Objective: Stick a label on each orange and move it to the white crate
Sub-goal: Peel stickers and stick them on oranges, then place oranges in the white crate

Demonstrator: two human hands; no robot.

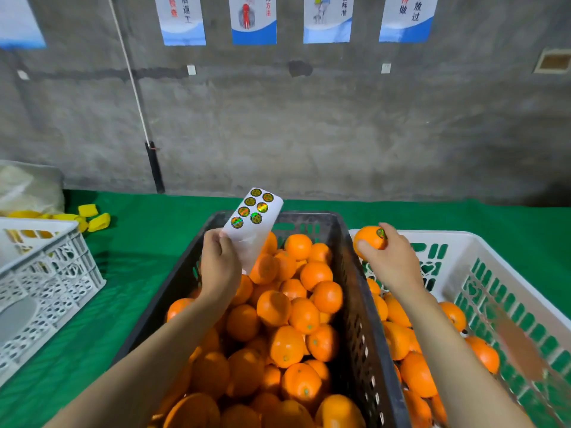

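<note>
My left hand [220, 264] grips a white label sheet [253, 223] carrying several round shiny stickers, held upright over the black crate [355, 291] full of oranges [287, 316]. My right hand [391, 257] holds one orange [367, 239] with a round label on its upper right side, above the far left corner of the white crate [482, 248]. That white crate holds several oranges [414, 350] along its left side.
A second white crate [46, 273] stands at the left on the green table cover [142, 242]. Yellow wrappers [92, 217] and a plastic bag [27, 186] lie at the far left. A grey concrete wall with posters rises behind the table.
</note>
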